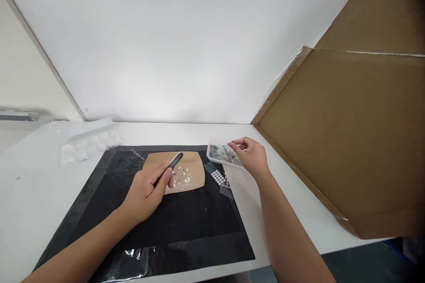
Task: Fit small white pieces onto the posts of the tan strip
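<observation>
My left hand (146,190) is closed around a dark slim tool (170,166), which looks like tweezers, its tip over a tan pad (194,163). Several small white pieces (182,176) lie on that pad. My right hand (252,155) hovers at a small white tray (212,150) holding something multicoloured, thumb and fingers pinched together; what they hold, if anything, is too small to make out. The pad lies on a black mat (172,221) on the white table.
A clear plastic blister tray (88,139) with white pieces sits at the back left. A sheet with white dots (219,177) lies by the pad. A big cardboard panel (348,141) stands along the right; a white wall is behind.
</observation>
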A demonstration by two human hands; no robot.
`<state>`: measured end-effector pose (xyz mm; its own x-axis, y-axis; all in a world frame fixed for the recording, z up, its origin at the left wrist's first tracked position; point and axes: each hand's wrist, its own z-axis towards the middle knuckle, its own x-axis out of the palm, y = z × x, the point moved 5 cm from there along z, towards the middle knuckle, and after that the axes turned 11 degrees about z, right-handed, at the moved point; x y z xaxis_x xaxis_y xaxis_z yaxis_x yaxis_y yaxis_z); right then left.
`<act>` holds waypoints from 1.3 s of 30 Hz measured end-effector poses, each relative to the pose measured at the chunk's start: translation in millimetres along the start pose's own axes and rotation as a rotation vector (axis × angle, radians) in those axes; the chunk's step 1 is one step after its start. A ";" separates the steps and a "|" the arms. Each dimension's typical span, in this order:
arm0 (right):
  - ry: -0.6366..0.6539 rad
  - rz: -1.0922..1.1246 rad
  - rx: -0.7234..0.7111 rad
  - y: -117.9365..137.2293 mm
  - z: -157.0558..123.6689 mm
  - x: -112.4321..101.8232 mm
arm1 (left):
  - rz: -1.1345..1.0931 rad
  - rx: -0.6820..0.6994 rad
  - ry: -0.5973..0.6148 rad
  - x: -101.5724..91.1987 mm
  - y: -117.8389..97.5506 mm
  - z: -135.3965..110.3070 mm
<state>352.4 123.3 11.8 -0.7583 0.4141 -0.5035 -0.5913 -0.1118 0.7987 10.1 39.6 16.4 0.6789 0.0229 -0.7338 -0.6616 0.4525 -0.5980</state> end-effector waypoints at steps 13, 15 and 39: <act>0.048 -0.217 -0.204 -9.0 6.2 3.1 | 0.045 0.044 -0.008 -2.7 -4.4 1.9; 0.059 -0.244 -0.198 -10.4 6.3 3.2 | 0.057 0.050 -0.010 -2.6 -4.3 1.9; 0.269 -0.402 -0.202 -4.7 -1.9 20.2 | 0.106 0.100 -0.012 -0.5 -5.0 3.1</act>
<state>339.4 130.5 -2.7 -0.4887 0.2163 -0.8452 -0.8711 -0.1750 0.4588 14.1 40.1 20.7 0.6112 0.0856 -0.7869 -0.6951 0.5334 -0.4819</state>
